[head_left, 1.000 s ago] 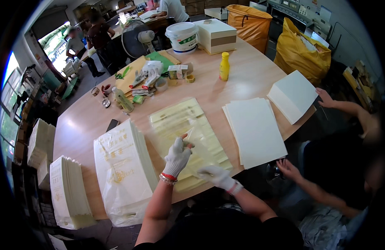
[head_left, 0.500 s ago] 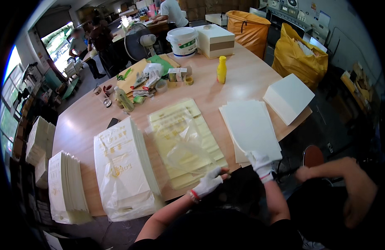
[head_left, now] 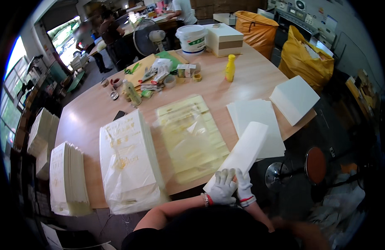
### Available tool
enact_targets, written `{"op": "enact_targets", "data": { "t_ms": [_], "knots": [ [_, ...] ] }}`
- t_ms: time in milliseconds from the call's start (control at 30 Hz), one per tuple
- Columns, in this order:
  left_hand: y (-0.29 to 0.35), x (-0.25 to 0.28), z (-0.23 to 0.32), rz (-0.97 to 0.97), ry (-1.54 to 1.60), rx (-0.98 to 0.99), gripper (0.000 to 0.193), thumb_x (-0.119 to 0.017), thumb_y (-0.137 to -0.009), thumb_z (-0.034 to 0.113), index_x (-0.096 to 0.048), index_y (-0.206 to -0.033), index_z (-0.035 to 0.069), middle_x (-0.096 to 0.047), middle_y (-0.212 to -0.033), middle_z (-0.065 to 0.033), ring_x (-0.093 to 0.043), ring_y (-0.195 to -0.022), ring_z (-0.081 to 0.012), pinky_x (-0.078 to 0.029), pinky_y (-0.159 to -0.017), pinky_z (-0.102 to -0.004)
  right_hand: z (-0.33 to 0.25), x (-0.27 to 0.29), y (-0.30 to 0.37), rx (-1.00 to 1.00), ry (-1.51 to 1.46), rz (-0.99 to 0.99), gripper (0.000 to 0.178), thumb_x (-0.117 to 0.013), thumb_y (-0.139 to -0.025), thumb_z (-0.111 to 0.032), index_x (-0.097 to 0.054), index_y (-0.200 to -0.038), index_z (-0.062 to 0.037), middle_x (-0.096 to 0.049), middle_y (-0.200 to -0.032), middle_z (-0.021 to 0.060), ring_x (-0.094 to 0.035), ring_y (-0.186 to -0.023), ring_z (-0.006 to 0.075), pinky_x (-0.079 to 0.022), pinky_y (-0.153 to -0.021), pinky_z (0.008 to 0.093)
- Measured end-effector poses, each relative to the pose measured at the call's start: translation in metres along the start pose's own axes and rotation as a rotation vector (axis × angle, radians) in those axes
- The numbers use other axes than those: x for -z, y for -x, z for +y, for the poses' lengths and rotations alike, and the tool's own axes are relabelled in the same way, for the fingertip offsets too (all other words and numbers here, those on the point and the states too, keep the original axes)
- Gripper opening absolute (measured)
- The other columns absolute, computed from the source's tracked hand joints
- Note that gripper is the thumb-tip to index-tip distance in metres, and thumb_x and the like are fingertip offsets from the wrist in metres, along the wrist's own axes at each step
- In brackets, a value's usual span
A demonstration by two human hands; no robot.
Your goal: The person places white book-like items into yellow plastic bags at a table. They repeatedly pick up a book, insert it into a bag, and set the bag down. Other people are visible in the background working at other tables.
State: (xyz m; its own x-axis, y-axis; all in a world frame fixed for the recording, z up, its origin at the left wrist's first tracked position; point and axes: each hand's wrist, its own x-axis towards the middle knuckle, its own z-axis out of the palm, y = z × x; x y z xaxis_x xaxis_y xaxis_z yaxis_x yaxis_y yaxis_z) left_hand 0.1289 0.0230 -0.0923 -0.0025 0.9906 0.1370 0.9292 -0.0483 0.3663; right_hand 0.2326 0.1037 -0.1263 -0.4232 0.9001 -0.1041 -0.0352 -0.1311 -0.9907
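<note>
Both hands [head_left: 223,187] (newly) on paper [head_left: 247,146]

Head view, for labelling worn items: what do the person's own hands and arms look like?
The left hand and right hand wear white gloves with red-edged cuffs. The left also has a beaded bracelet. Both forearms are bare; the top is black.

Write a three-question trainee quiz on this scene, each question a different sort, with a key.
1. True or false: the left hand in its white knit glove rests on the bent white paper sheet.

2. Which stands right beside the round white plastic bucket? A: the round red-topped stool. B: the boxy white block with a brown band. C: the small black flat device.

3. Fill the gap: the slim yellow plastic bottle stands ____ on the pale wooden table.

Key: 1 true; 2 B; 3 upright.
</note>
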Motion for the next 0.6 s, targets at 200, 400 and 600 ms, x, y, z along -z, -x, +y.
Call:
{"op": "enact_targets", "data": {
  "t_ms": [200,400,600],
  "knots": [
    [0.002,0.081,-0.036,0.460,-0.058,0.265,0.073,-0.071,-0.064,0.024,-0.041,-0.127,0.003,-0.035,-0.129,-0.0270,-0.049,-0.102,-0.0389,-0.044,-0.082,-0.0477,-0.027,0.023,-0.007,0.293,0.270,-0.015,0.036,-0.066,-0.079,-0.020,-0.054,-0.106,0.0018,-0.061,-0.099,0.0134,-0.061,-0.084,0.0208,-0.048,-0.074,0.0315],
    [-0.011,0.058,-0.126,0.455,0.100,0.598,0.060,-0.064,-0.069,0.016,-0.042,-0.123,0.004,-0.054,-0.091,-0.0206,-0.052,-0.090,-0.0390,-0.040,-0.090,-0.0472,-0.055,0.028,-0.010,0.612,1.119,-0.489,0.021,-0.055,-0.075,-0.011,-0.060,-0.094,-0.0145,-0.058,-0.105,0.0064,-0.060,-0.068,0.0295,-0.049,-0.058,0.0383],
    [-0.052,0.020,-0.036,0.394,0.276,0.228,0.035,-0.059,-0.071,0.013,-0.053,-0.103,0.003,-0.053,-0.072,-0.0165,-0.055,-0.074,-0.0338,-0.046,-0.068,-0.0403,0.018,-0.005,-0.107,0.505,1.187,-0.691,0.040,-0.059,-0.075,-0.025,-0.049,-0.109,-0.0065,-0.057,-0.101,0.0097,-0.060,-0.084,0.0264,-0.046,-0.069,0.0348]
  ]
}}
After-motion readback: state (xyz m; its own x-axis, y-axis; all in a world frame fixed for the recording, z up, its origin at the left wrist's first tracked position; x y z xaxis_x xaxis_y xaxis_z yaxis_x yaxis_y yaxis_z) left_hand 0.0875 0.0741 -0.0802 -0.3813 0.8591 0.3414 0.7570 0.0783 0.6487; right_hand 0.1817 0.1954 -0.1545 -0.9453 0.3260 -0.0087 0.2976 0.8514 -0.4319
